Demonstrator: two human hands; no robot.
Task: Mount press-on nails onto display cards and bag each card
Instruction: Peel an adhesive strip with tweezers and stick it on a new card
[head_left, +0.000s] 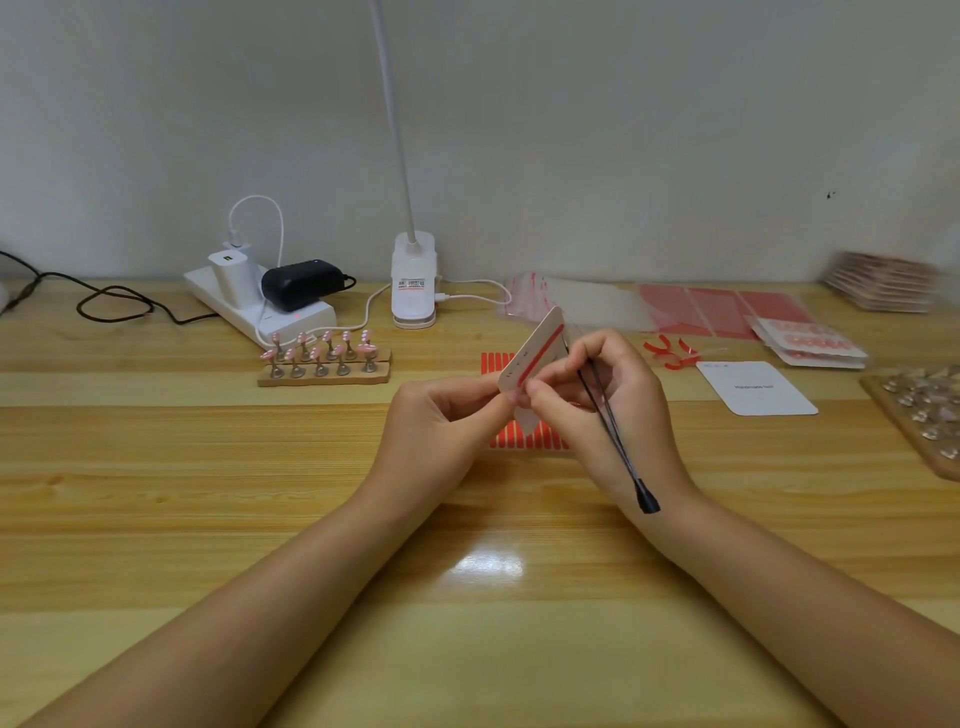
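- Head view, hands: left hand (441, 415) pinches the lower edge of a white display card (535, 358) raised above the bench (260, 519); right hand (597, 395) presses thumb and fingertips on the lower end of a red adhesive strip (541, 353) on the card face, with its other fingers curled round black tweezers (613, 431) whose joined end points back along the wrist
- Head view, progress: judged early for this card, since one strip is on it and no nails show; ten pink press-on nails (322, 351) stand on small metal stands on a wooden holder (324, 376) left of the hands, still to be mounted
- Head view, supplies: sheet of red strips (524, 441) lies flat under the hands; peeled red backing scraps (670, 353) lie right of the hands; a blank card (758, 387) lies beyond them; clear bags (597, 304) with red edging lie near the wall
- Head view, finished work: bagged cards (810, 345) carrying nails lie at right, and a further stack (883, 283) sits at the far right corner, too blurred to confirm its contents
- Head view, materials: card is stiff, matte, round-cornered; strip is thin and glossy; tweezers are slim metal; bags are thin transparent film; bench is varnished light wood with glare
- Head view, other items: white clip lamp (413, 280) and a power strip (260, 306) with chargers stand by the wall
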